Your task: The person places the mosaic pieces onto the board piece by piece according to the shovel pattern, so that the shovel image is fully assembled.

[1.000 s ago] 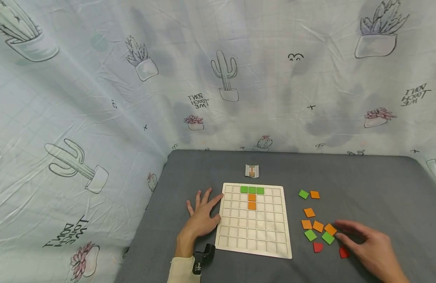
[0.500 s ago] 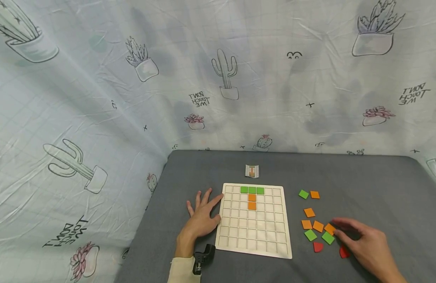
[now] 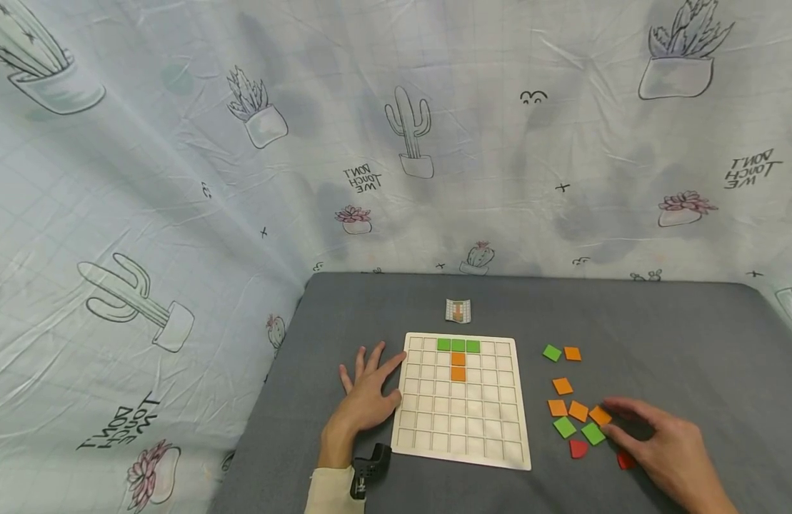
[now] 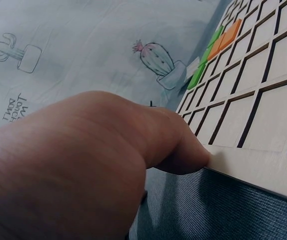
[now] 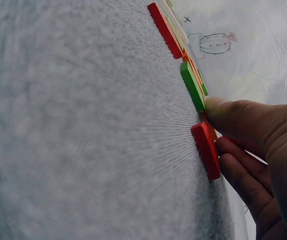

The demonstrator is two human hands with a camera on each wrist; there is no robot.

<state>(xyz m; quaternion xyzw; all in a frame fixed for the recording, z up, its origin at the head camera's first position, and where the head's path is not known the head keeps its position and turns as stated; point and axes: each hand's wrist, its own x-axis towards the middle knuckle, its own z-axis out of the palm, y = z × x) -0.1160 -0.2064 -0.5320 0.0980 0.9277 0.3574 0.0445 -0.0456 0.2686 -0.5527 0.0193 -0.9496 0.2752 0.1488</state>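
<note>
Mirrored lettering (image 3: 363,178), "DON'T TOUCH ME," hung behind the gridded board (image 3: 458,407).
The left hand (image 3: 363,401) (fingers spread, as only the head view showed) touched its left edge; the right hand (image 3: 668,446) — loosely curved, gripping nothing — had its thumb against a green tile (image 3: 593,433) right of the board.

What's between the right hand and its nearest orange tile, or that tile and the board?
Nothing visible separates the right hand and that orange tile. Toward the board, two orange tiles lie between; lifting should probably clear them.
</note>
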